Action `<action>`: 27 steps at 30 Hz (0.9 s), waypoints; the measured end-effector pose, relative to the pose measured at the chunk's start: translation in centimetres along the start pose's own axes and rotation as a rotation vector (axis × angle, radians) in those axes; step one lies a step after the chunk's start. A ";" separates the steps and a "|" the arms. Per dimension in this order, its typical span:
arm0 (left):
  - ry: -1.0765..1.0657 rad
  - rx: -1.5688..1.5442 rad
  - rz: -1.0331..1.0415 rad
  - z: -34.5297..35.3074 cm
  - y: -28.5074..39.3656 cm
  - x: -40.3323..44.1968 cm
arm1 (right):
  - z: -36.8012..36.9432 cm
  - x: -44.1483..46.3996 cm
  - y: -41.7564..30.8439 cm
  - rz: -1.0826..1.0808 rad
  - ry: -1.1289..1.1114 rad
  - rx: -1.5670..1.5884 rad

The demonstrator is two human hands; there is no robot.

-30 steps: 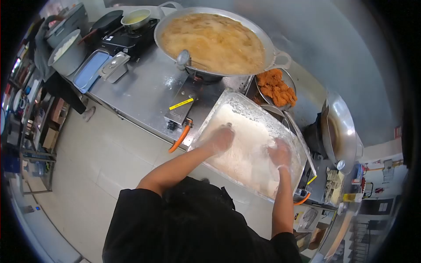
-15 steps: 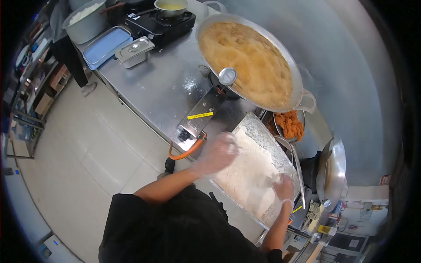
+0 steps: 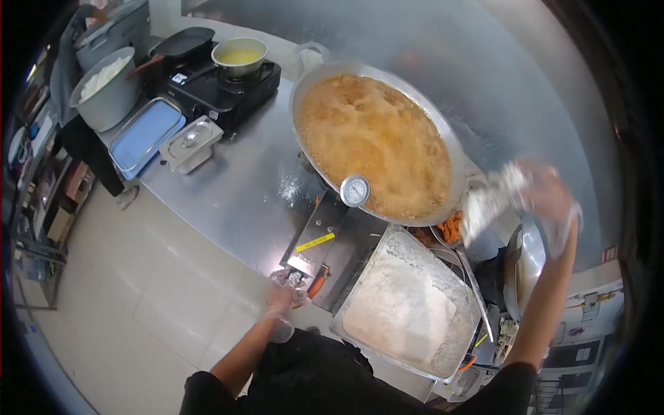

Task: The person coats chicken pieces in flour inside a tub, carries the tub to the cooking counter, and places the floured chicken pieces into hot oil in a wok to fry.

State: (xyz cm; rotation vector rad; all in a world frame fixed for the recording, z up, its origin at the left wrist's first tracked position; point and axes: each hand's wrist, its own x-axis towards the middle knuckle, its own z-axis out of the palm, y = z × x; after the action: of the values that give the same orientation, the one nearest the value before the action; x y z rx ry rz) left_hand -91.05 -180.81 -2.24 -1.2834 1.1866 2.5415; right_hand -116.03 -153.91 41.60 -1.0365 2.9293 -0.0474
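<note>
My left hand (image 3: 282, 296), in a clear plastic glove, is closed around the control knob (image 3: 296, 278) of the gas burner (image 3: 325, 228), beside an orange hose (image 3: 318, 282). My right hand (image 3: 546, 190), also gloved, is raised at the right and grips a white, flour-coated piece of food (image 3: 484, 211), blurred by motion. To its left, a large pan (image 3: 453, 149) holds foaming golden oil (image 3: 377, 138). A dial thermometer (image 3: 355, 190) sits at the pan's near edge. Below, a metal tray (image 3: 465, 346) contains pale flour (image 3: 394, 311).
A bowl of orange-red food (image 3: 451, 227) is partly hidden behind the tray. Long tongs (image 3: 477, 290) lie along the tray's right side. Farther left are a portable stove (image 3: 228, 104) with a pot (image 3: 240, 66), a lidded steel container (image 3: 190, 144) and a blue tray (image 3: 146, 137). Another person (image 3: 90, 149) stands far left.
My left hand has moved from above the flour to the burner knob. My right hand has risen from the tray towards the right of the pan, carrying the floured piece. The view has shifted.
</note>
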 end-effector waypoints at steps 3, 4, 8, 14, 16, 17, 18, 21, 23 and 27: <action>-0.139 -0.108 0.048 -1.4 -2.8 3.8 | 0.4 8.3 -2.3 0.072 0.005 0.047; -0.089 -0.042 0.032 -1.2 -2.9 3.8 | 0.8 10.8 -4.0 0.111 0.016 0.156; -0.069 0.068 0.334 -0.7 -2.3 2.7 | 5.5 21.9 -1.1 0.210 0.080 0.169; -0.097 0.026 0.595 -1.4 -4.9 4.1 | 14.7 36.7 4.1 0.087 -0.075 0.452; -0.106 0.036 0.623 -1.8 -5.6 4.7 | 14.0 35.4 -0.3 0.173 -0.166 0.204; -0.110 0.041 0.637 -1.9 -5.8 4.8 | 13.5 34.7 -2.0 0.182 -0.191 0.111; -0.050 0.182 0.619 -2.1 -5.4 4.5 | 12.6 34.3 -3.0 0.165 -0.200 0.039; 0.082 0.393 0.763 -0.6 -0.4 -0.6 | 7.8 31.3 -4.3 0.060 -0.188 -0.129; 0.082 0.276 0.698 -1.8 -2.0 0.7 | 3.5 27.5 -3.2 -0.025 -0.149 -0.203; 0.100 0.152 0.783 -0.1 -0.6 -2.5 | -3.5 16.7 0.5 0.005 0.091 -0.186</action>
State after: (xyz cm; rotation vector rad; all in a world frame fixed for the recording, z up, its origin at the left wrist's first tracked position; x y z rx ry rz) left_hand -89.13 -179.76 -0.93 -1.0558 2.2117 2.7719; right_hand -129.43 -164.00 44.76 -1.0767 3.0662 0.1862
